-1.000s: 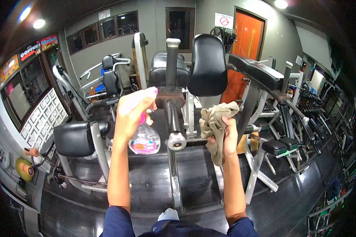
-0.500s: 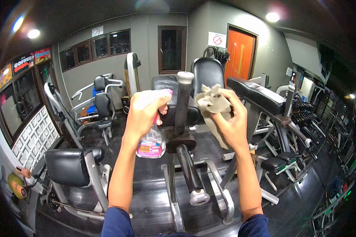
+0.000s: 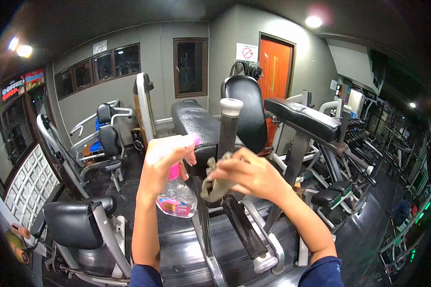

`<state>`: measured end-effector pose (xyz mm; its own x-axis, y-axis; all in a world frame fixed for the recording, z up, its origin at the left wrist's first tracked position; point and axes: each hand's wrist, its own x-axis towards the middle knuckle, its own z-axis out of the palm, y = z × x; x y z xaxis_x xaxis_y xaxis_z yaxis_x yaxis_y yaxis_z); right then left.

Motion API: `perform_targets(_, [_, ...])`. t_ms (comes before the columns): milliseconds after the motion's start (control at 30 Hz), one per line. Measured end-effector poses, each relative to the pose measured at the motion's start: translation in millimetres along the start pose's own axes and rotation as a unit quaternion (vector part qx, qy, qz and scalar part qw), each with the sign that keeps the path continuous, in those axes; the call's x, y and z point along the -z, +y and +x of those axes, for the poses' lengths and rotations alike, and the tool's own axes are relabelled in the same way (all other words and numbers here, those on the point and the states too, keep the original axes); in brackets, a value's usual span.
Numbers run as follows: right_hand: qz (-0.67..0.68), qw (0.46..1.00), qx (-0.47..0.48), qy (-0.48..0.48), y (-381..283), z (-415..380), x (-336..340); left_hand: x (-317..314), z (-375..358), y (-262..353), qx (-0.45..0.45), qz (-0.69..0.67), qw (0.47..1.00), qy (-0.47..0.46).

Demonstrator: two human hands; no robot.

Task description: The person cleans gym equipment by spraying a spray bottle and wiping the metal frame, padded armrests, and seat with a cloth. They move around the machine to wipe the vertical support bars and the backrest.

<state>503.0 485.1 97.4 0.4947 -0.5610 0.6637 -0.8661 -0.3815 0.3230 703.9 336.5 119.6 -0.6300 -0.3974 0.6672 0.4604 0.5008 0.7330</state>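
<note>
In the head view, my left hand [image 3: 165, 160] is wrapped round the neck and pink trigger of a clear spray bottle [image 3: 177, 198] with a pink label. Bunched in my right hand [image 3: 254, 174] is a grey-beige cloth [image 3: 214, 186], held against or just in front of the lower part of an upright black post. That post [image 3: 229, 126] has a white knob on top and belongs to a gym machine. Directly behind my hands is the machine's black padded cushion [image 3: 196, 124]. Whether the cloth touches the post is hard to tell.
A tall black backrest [image 3: 244, 107] rises behind the post, and another black pad [image 3: 301, 117] stands to the right. At lower left is a black-padded machine [image 3: 74, 225]. A foam-handled metal lever [image 3: 246, 234] slants down in front of me.
My right hand has moved left and down with the cloth, to the post. My left hand and the bottle are slightly lower. The view has shifted a little to the right.
</note>
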Motion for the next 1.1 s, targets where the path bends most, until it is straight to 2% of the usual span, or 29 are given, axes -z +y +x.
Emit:
perform_targets(100, [-0.091, 0.994, 0.036, -0.057, 1.4, 8.1, 12.0, 4.2, -3.8, 3.1, 0.010, 0.007, 1.000, -0.001])
perform_targets(233, [-0.146, 0.986, -0.019, 0.084, 11.6, 55.6, 36.5, 6.5, -7.9, 5.9, 0.007, 0.006, 1.000, 0.005])
perform_targets(367, [-0.171, 0.979, -0.038, 0.105, 12.8, 64.2, 38.3, 7.7, -12.4, 6.3, 0.017, 0.005, 1.000, 0.019])
perform_targets(467, [-0.093, 0.994, -0.057, 0.029, 1.2, 40.6, 23.0, 8.3, -17.1, 4.1, 0.030, -0.015, 0.999, 0.021])
perform_targets(600, [0.003, 1.000, -0.001, -0.025, 4.0, -2.1, -7.3, 3.4, -24.2, 6.5, 0.054, -0.019, 0.998, 0.014])
perform_targets(700, [0.037, 0.997, 0.028, 0.055, 17.1, -0.9, -1.3, -5.6, -30.1, 12.7, 0.073, -0.028, 0.997, 0.023])
perform_targets(767, [0.076, 0.981, -0.002, 0.179, 37.8, 14.7, 5.9, -14.3, -29.9, 19.6, 0.083, 0.022, 0.995, 0.045])
perform_targets(833, [0.146, 0.938, -0.058, 0.310, 42.5, 30.2, 4.0, -20.8, -29.4, 25.3, 0.078, 0.042, 0.995, 0.048])
perform_targets(967, [0.195, 0.927, -0.040, 0.318, 46.6, 19.5, -12.4, -31.9, -26.5, 38.7, 0.083, 0.065, 0.990, 0.095])
perform_targets(1033, [0.213, 0.932, -0.063, 0.285, 38.2, 4.1, -21.0, -33.7, -25.3, 43.2, 0.085, 0.084, 0.987, 0.111])
perform_targets(1100, [0.256, 0.942, -0.049, 0.209, 31.1, -12.5, -28.9, -30.1, -25.4, 45.4, 0.076, 0.084, 0.987, 0.112])
